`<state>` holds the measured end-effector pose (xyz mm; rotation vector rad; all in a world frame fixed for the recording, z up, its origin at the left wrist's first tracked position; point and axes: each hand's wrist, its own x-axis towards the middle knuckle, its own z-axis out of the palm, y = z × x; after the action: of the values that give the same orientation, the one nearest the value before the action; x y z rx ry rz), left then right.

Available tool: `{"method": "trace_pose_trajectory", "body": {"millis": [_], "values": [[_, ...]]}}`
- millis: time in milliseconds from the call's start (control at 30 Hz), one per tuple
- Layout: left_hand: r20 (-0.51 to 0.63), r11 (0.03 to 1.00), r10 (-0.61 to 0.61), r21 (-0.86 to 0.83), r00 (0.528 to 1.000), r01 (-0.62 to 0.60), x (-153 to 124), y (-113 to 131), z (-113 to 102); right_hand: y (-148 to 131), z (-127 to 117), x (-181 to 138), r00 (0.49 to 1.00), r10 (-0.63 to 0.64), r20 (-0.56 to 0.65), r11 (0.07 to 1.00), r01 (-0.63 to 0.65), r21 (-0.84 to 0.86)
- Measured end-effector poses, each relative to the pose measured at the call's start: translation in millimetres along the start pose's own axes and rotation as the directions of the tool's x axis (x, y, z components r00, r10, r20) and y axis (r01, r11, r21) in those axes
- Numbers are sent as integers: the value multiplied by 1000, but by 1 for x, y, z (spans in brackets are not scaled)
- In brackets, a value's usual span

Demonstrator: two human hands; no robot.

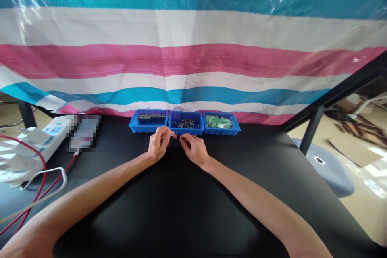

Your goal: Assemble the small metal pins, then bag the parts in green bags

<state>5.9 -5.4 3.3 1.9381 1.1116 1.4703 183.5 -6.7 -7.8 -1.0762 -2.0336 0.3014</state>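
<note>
while i watch remotely, my left hand (159,144) and right hand (196,148) pinch a small metal piece (177,136) between closed fingertips, just in front of the middle tray (186,132); whether it is one part or two, i cannot tell. i judge this piece half-handled, while loose pins (187,123), shiny parts (151,116) in the left tray (148,129) and green packets (219,122) lie untouched.

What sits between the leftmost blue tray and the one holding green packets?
The head view shows a middle blue tray holding loose thin metal pieces.
</note>
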Motion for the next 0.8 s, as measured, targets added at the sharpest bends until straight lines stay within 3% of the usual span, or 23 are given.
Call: {"method": "trace_pose_trajectory", "body": {"millis": [133, 267, 800], "values": [[-25, 993, 44, 114, 999, -41, 0, -5, -2, -1, 0, 0, 1000, 7, -13, 1000, -7, 12], [35, 970, 102, 220, 994, -107, 2, -6, -4, -2, -2, 1, 1000, 12, -26, 999, -11, 36], [100, 963, 130, 223, 987, -149, 6, -3, -3, -7, -7, 2, 999, 24, -37, 994, -20, 105]]}}
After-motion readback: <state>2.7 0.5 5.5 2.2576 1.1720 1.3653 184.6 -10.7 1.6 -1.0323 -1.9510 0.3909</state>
